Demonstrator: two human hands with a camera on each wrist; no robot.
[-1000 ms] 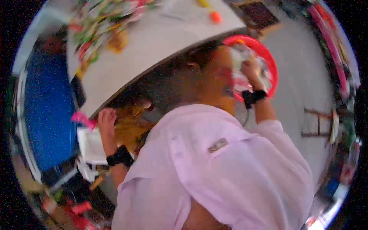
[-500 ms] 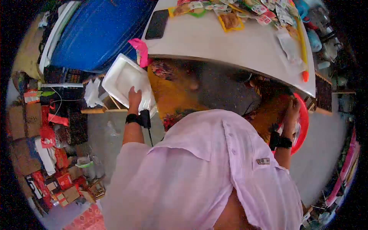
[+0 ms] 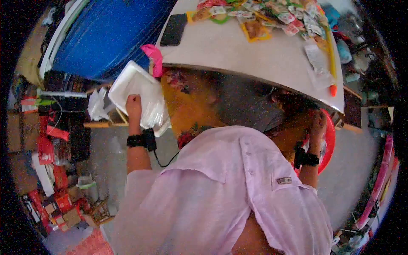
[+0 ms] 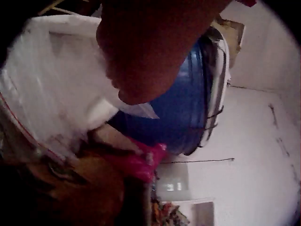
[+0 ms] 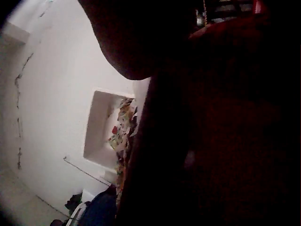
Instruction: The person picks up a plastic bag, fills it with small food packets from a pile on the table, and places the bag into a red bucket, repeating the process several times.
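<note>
My left hand (image 3: 134,108) is over a white foam box (image 3: 118,83), fingers curled. In the left wrist view a clear plastic bag (image 4: 141,110) pokes out beneath those fingers, and the hand pinches it. More clear plastic bags (image 3: 154,114) lie in the box's near side. On the other side, my right hand (image 3: 318,127) hangs beside my knee, overlapping the red basin (image 3: 330,142). The right wrist view is mostly dark, so I cannot tell whether that hand holds anything.
The white table (image 3: 238,55) bears a heap of small packets (image 3: 280,15), a black phone (image 3: 173,29) and a yellow stick with an orange end (image 3: 333,72). Pink plastic (image 3: 154,59) hangs at its corner. A blue tub (image 3: 106,42) stands behind the foam box.
The view has swung from the basin toward the foam box. My left hand went from the table corner to the box, and its fingers have curled. The right hand has risen from the basin's contents.
</note>
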